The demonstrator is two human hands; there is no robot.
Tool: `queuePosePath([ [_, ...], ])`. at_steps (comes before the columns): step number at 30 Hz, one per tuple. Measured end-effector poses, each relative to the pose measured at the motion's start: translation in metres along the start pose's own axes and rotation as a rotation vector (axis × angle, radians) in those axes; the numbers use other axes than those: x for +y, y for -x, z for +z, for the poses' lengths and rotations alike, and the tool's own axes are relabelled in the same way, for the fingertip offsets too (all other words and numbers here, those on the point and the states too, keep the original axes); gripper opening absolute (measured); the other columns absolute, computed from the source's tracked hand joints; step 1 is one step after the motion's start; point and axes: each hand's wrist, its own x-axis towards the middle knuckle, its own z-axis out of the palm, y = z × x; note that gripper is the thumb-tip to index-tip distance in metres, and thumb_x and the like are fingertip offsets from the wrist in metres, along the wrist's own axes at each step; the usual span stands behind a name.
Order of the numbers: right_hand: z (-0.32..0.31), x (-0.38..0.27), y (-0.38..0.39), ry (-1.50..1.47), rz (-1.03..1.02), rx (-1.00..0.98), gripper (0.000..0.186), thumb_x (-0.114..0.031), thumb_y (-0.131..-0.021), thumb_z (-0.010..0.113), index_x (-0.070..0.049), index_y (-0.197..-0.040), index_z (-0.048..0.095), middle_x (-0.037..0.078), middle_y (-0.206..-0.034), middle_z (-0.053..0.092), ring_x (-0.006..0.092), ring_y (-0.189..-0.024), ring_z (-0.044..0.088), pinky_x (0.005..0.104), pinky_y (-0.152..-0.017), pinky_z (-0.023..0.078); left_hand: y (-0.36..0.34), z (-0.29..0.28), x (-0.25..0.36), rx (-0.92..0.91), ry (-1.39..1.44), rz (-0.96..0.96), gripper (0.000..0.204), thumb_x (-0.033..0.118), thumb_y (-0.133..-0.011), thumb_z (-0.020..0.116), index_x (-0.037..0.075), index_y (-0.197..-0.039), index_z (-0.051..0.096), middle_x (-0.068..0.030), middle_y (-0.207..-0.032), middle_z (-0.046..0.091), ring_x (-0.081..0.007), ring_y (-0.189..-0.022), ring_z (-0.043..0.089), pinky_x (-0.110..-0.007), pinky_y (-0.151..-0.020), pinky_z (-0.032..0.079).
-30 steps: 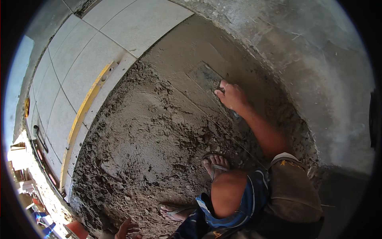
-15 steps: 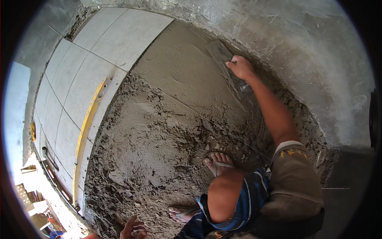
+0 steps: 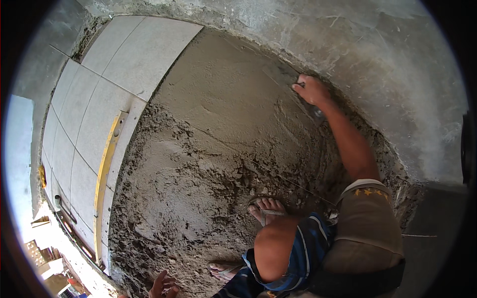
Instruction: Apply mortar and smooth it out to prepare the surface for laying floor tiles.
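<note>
My right hand (image 3: 313,91) is closed around the handle of a flat, rectangular finishing trowel (image 3: 285,77), near the wall at the upper right. The blade lies on wet grey mortar (image 3: 218,82) and blends with it, so part of its outline is hard to make out. At the lower edge, my left hand (image 3: 163,286) shows only in part, with its fingers bent loosely apart and nothing in them. Rough, lumpy mortar lies around that hand and my sandalled feet (image 3: 267,209).
Pale floor tiles (image 3: 102,111) border the mortar on the left. On them lies a long yellow spirit level (image 3: 105,171), with a dark-handled tool (image 3: 64,211) beyond it. A thin string (image 3: 278,175) crosses the mortar. A bare concrete wall (image 3: 367,64) rises at the right.
My right hand and the trowel have shifted slightly right along the wall, still on the mortar. The view has tilted a little, lowering the tiles in it. My left hand stays low.
</note>
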Motion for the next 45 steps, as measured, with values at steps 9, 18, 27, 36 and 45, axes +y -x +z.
queuePosePath([
  [9,-0.025,0.0,-0.051,-0.18,-0.103,-0.098,0.043,-0.042,-0.087,0.076,-0.001,-0.096,0.072,0.017,-0.09,0.07,0.0266,-0.084,0.066,0.042,-0.079,0.051,-0.013,-0.005,-0.012,0.051,-0.035,-0.198,0.062,0.016,-0.095,0.071,0.005,-0.151,0.047,-0.0103,-0.121,0.068,-0.0195,-0.103,0.067,-0.034,-0.084,0.057],
  [18,0.015,-0.052,0.035,-0.302,-0.171,-0.272,0.041,-0.038,-0.088,0.078,-0.001,-0.102,0.071,0.019,-0.094,0.072,0.0251,-0.088,0.068,0.0398,-0.082,0.052,-0.043,0.0,0.051,0.02,-0.111,0.229,0.069,0.018,-0.086,0.079,0.002,-0.147,0.052,-0.0158,-0.115,0.073,-0.0258,-0.102,0.071,-0.039,-0.092,0.054],
  [27,-0.025,-0.069,0.197,-0.143,-0.046,-0.367,0.043,-0.041,-0.089,0.076,-0.003,-0.108,0.071,0.018,-0.086,0.073,0.0329,-0.083,0.073,0.0432,-0.077,0.055,-0.044,0.007,0.063,0.004,-0.205,0.295,0.071,0.025,-0.086,0.079,-0.001,-0.146,0.052,-0.0184,-0.113,0.073,-0.029,-0.102,0.072,-0.039,-0.091,0.055],
  [36,-0.038,0.029,0.334,-1.14,0.907,0.267,0.025,-0.033,-0.103,0.064,-0.01,-0.093,0.064,-0.005,-0.056,0.043,0.0091,-0.041,0.037,0.0308,-0.04,0.034,-0.041,-0.005,0.051,-0.075,-0.342,0.159,0.061,0.008,-0.096,0.065,0.006,-0.154,0.046,-0.0131,-0.13,0.066,-0.024,-0.113,0.065,-0.037,-0.094,0.053],
  [45,0.032,-0.013,0.234,-1.585,0.986,0.253,0.027,-0.037,-0.101,0.065,-0.014,-0.095,0.053,-0.001,-0.064,0.039,0.0144,-0.049,0.039,0.0368,-0.048,0.036,-0.062,-0.001,0.052,-0.046,-0.181,0.294,0.073,0.025,-0.083,0.08,-0.002,-0.145,0.052,-0.0203,-0.113,0.073,-0.0311,-0.099,0.072,-0.042,-0.088,0.056],
])
